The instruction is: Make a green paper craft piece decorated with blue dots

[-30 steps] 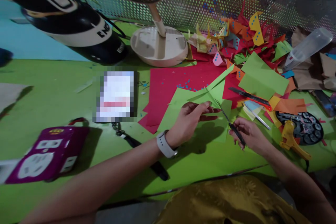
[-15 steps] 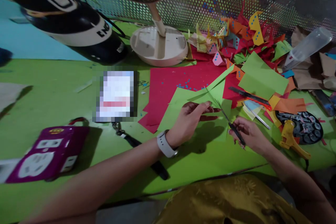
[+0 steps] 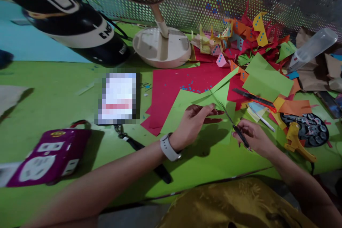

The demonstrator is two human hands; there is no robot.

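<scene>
My left hand [image 3: 196, 123], with a pale watch on its wrist, pinches a sheet of light green paper [image 3: 180, 107] between thumb and fingers. In my right hand [image 3: 249, 135] are dark-handled scissors [image 3: 227, 114], their blades pointing up and left at the green paper. A narrow green strip [image 3: 226, 80] slants up from the sheet near the blade tips. Red paper [image 3: 167, 85] sprinkled with small blue dots lies beneath and behind the green sheet. Another green piece [image 3: 268, 78] rests to the right, beside an orange and black cutter [image 3: 256, 99].
A fan base [image 3: 173, 51] and black bottle [image 3: 88, 35] stand at the back. Dotted paper cutouts [image 3: 240, 35] are heaped behind. Nearby are a yellow glue gun [image 3: 295, 139], a clear bottle [image 3: 315, 48], a blurred-out phone [image 3: 119, 96] and a purple device [image 3: 53, 156].
</scene>
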